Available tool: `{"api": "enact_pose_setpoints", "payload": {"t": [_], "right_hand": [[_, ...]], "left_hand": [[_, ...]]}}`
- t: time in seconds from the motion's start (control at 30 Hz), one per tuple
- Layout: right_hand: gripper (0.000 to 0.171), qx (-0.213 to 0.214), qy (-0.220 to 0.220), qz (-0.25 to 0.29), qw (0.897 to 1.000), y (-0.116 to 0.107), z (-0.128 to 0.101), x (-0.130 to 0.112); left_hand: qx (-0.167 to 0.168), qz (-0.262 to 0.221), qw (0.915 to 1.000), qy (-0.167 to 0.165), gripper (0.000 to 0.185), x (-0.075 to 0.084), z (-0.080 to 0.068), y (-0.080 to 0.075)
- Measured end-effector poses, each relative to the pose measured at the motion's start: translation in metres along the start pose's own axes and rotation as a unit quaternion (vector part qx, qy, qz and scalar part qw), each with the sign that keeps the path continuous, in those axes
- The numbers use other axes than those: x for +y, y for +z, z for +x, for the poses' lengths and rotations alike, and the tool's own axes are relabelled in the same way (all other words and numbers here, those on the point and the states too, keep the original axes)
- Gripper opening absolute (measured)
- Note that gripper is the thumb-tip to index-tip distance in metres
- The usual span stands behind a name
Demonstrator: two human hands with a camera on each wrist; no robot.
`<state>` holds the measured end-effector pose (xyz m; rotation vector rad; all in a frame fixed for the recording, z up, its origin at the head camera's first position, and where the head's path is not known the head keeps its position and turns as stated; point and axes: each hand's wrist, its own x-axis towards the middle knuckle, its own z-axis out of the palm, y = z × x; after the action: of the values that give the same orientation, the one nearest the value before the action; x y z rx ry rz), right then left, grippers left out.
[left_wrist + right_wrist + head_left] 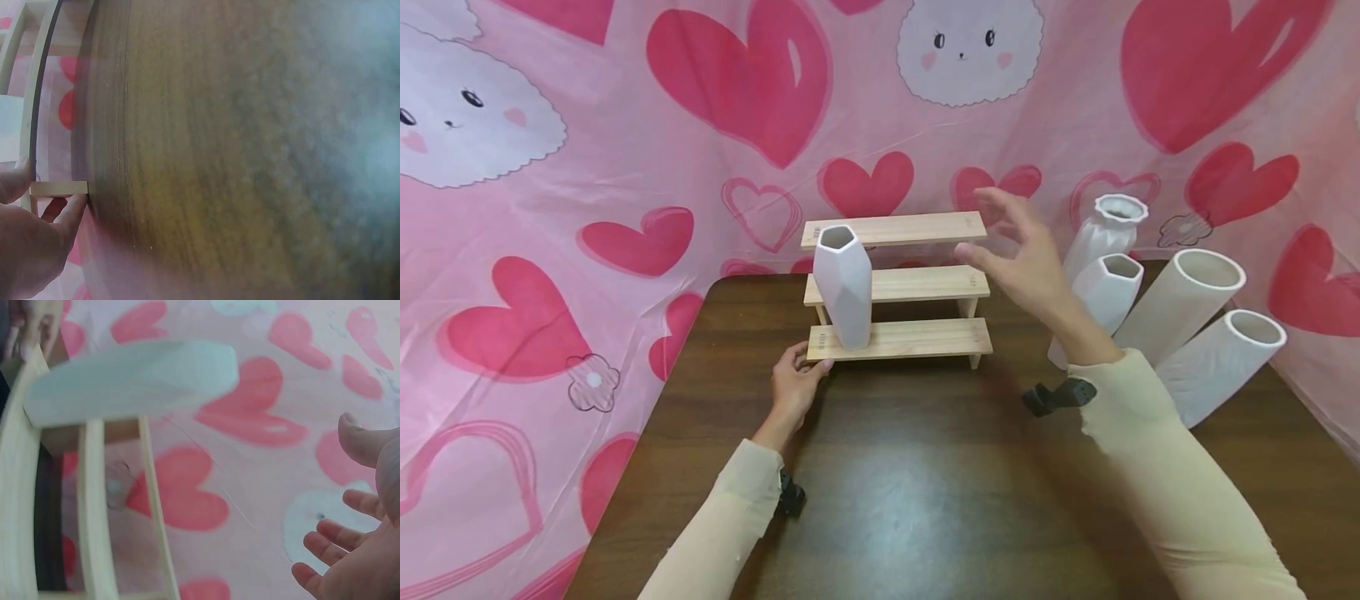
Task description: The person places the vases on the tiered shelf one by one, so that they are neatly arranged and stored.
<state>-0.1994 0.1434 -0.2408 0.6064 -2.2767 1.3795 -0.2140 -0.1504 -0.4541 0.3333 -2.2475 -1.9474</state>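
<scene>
A three-step wooden display stand (925, 337) stands on the dark table, its steps rising toward the back. One white faceted vase (842, 292) is upright near the left end of the lowest step. My left hand (792, 387) holds that step's left end; in the left wrist view its thumb (15, 181) lies by the board and a finger touches the support leg (59, 188). Raised in the air by the stand's right end, my right hand (1026, 262) has spread fingers and holds nothing. The right wrist view shows that hand apart from the vase (137, 381).
Several white vases stand at the table's right: a ruffled-rim one (1105, 233), a faceted one (1105, 292), and two cylinders, one behind (1180, 296) and one in front (1217, 367). My right forearm reaches close beside them. A pink heart-patterned cloth (865, 125) hangs behind the table (887, 475).
</scene>
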Motion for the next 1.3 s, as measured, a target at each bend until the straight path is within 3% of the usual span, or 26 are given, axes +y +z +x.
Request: {"api": "enact_pose_setpoints", "payload": {"t": [0.17,0.4,0.6,0.8,0.93,1.03,1.17,1.3], "right_hand": [[0.058,0.048,0.021,-0.016,0.998,-0.038,-0.010,0.009],[0.063,0.109,0.056,-0.047,0.991,-0.090,-0.027,0.038],[0.071,0.089,0.098,-0.107,0.985,-0.114,-0.039,0.048],[0.075,0.086,0.172,-0.151,0.970,-0.142,-0.053,0.055],[0.071,0.129,0.207,-0.143,0.959,-0.171,-0.069,0.069],[0.069,0.150,0.194,-0.103,0.964,-0.190,-0.084,0.091],[0.070,0.108,0.171,-0.078,0.976,-0.206,-0.102,0.123],[0.074,0.031,0.183,-0.097,0.978,-0.212,-0.114,0.137]], "left_hand": [[0.002,0.006,1.0000,-0.001,0.049,-0.001,-0.001,0.000],[0.005,0.011,0.9999,0.003,0.050,-0.002,0.000,-0.001],[0.010,0.015,0.9998,0.001,0.050,-0.002,0.001,-0.001],[0.008,0.020,0.9998,0.000,0.050,-0.002,0.000,0.001],[0.009,0.023,0.9997,-0.001,0.050,-0.002,-0.001,0.002],[0.010,0.022,0.9997,0.002,0.050,-0.003,0.000,0.002],[0.010,0.023,0.9997,0.002,0.050,-0.002,0.000,0.001],[0.010,0.023,0.9997,0.001,0.050,-0.001,0.000,0.000]]}}
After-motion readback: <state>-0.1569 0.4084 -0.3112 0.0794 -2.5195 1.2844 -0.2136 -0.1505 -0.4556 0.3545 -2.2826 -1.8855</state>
